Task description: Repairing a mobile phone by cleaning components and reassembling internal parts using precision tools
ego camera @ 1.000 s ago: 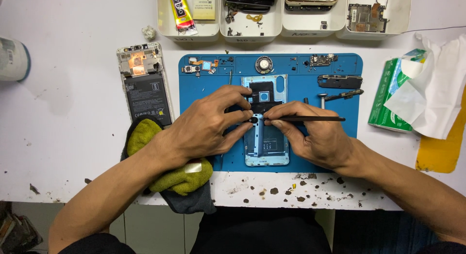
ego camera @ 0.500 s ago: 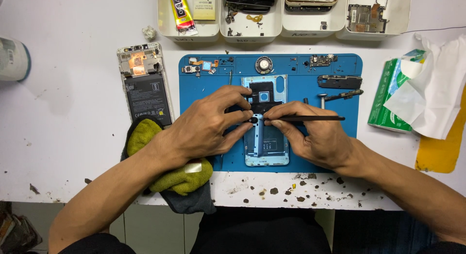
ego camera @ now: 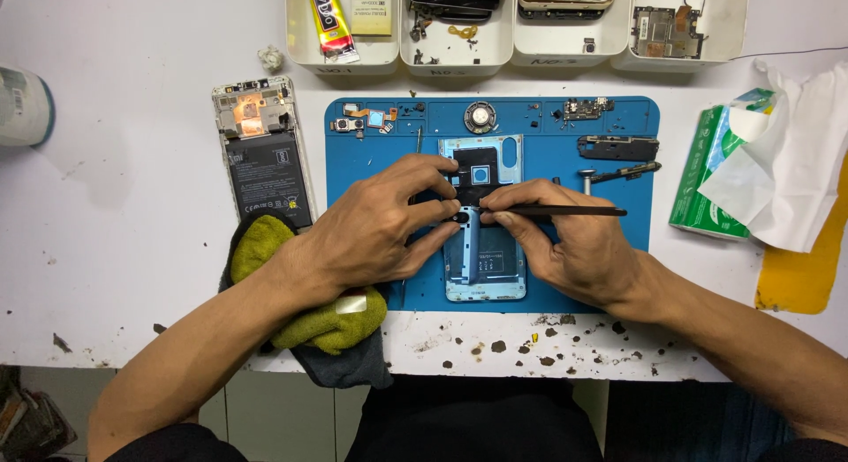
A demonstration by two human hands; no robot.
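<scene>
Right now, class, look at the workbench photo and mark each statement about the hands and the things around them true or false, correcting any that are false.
1. The right hand holds a thin dark tool over the opened light-blue phone. True.
2. The opened phone lies on a red mat. False: the mat is blue.
3. The left hand touches the phone at its middle. True.
4. A second opened phone lies on the white table left of the mat. True.
5. The green tissue pack sits left of the mat. False: it sits to the right.
6. The left forearm rests on a purple sponge. False: it rests over a yellow-green cloth.
</scene>
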